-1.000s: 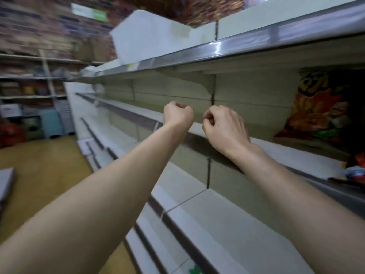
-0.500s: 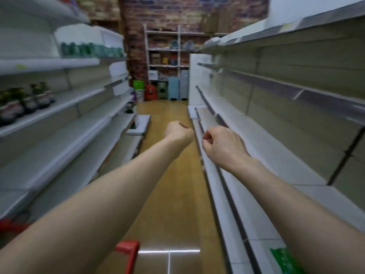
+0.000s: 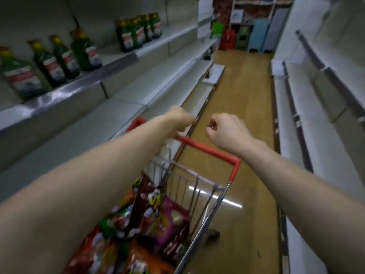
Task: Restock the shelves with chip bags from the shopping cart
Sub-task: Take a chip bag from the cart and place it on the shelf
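My arms: both extended toward 12 o'clock; left hand [image 3: 180,120] fisted, right hand [image 3: 227,129] at its 3 o'clock, likewise fisted

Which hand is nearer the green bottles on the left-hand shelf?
Left. The left hand is curled above the cart handle, toward its left end, below-right of the green bottles; the right hand sits further right, beyond it.

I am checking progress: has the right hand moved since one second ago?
Yes. The right hand swung leftward, from in front of the right-side shelves to above the shopping cart's red handle.
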`<state>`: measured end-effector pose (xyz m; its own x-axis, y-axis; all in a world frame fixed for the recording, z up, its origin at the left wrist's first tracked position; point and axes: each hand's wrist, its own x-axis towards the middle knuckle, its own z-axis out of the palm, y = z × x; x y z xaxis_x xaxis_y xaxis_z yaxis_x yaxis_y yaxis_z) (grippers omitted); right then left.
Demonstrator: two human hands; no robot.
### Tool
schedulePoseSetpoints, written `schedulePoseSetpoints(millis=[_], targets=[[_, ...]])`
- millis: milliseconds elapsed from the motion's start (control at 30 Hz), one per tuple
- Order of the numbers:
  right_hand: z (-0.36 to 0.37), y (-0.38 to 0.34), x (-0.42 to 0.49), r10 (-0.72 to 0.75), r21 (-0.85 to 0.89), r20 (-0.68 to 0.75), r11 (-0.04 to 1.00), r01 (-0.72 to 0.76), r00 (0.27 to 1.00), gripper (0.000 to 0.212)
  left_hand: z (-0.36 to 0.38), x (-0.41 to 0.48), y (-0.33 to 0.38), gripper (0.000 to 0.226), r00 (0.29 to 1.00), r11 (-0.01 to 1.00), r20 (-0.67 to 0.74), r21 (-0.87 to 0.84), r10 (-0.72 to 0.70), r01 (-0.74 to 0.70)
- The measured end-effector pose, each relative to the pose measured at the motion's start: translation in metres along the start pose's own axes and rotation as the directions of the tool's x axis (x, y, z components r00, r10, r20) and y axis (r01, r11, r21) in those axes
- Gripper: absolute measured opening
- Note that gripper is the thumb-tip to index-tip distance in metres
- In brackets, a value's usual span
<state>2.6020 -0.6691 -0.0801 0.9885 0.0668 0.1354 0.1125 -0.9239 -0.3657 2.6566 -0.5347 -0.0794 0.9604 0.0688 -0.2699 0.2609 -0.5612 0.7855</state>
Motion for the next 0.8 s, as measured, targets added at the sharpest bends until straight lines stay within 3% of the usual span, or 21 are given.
schedulePoseSetpoints(millis=[133,500,700,800], targets=[[0.047,-0.029,-0.014,-0.008,0.042,0.12,0.999,0.003,0.993,0.013,-0.029,-0.006,-0.072,0.027,0.983,0.983,0.001,-0.027,-0.183,0.183],[0.183,-0.076,-0.039,-0.04,0.027,0.403,0.999,0.032,0.914,0.016,-0.05,-0.022,-0.228,0.043,0.892,0.892,0.048,-0.03,-0.45,0.451],[0.229,-0.071,-0.05,0.033,-0.026,0.611,0.999,-0.022,0.791,0.042,-0.011,-0.03,-0.273,0.085,0.852,0.87,0.194,0.022,-0.487,0.492],[0.242,-0.07,-0.056,0.005,-0.002,0.656,1.0,-0.005,0.755,0.034,0.009,-0.032,-0.286,0.111,0.854,0.884,0.235,0.051,-0.464,0.465]])
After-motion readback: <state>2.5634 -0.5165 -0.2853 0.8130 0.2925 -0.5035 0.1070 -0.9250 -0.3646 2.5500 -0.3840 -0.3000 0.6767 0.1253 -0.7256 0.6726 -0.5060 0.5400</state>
